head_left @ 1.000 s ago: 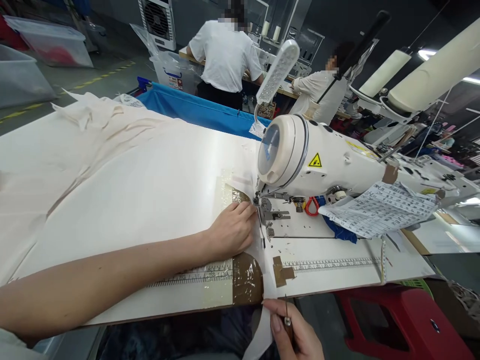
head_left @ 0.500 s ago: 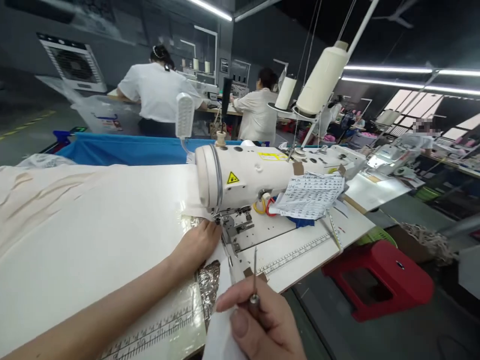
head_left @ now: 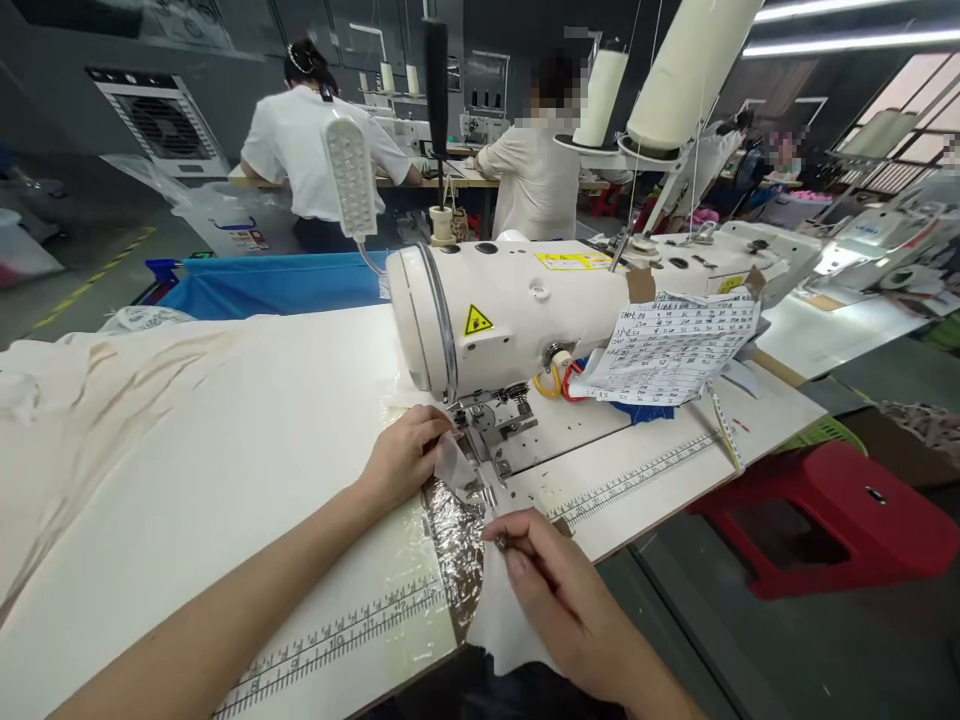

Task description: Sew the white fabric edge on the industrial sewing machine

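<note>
A white sewing machine (head_left: 510, 310) stands over the table. My left hand (head_left: 405, 455) is beside its presser foot and needle area, fingers pinched on the edge of a piece of white fabric (head_left: 506, 625). That fabric runs from the metal guide (head_left: 480, 460) down over the table's front edge. Closer to me, my right hand (head_left: 559, 595) is closed around an awl (head_left: 501, 543); only its metal collar shows clearly, the rest being hidden by the fingers or too thin to make out. The right fingertips are against the fabric.
Cream fabric (head_left: 90, 430) lies at the left. A handwritten paper sheet (head_left: 671, 345) is taped to the machine, and printed rulers (head_left: 637, 475) mark the table. Thread cones (head_left: 690, 75) rise behind. A red stool (head_left: 832, 520) stands at right; two people sit working beyond the blue cloth (head_left: 285, 285).
My view has shifted. My right hand has turned, so the awl's upright spike no longer shows clearly. White fabric now stands up beside my left fingers at the presser foot.
</note>
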A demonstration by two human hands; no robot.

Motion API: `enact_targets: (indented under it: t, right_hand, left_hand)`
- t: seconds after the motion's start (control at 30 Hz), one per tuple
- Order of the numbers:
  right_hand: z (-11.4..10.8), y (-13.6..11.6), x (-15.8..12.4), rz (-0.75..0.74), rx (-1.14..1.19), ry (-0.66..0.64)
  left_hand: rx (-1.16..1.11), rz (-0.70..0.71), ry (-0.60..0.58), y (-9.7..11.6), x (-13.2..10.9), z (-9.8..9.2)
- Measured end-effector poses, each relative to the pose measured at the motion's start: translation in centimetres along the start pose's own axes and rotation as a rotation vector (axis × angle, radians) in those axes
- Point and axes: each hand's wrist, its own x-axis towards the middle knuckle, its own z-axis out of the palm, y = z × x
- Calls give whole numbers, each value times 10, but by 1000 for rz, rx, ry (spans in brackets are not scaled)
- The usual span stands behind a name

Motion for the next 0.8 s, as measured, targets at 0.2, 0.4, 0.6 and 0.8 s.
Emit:
enact_targets:
  t: [0.2,0.4,0.6,0.8]
  right_hand:
    - [0,13,23,-129,-313,214]
    - [8,35,51,-163,-734,330]
    - [16,40,53,-169,-810,335]
    - [16,36,56,-111,-836,296]
  left_hand:
    - [-48,46,15,-3,2,-2]
    - [-14,65,58,1,1,-1]
    - [2,21,30,2,1,-3]
    - [12,40,27,3,1,-3]
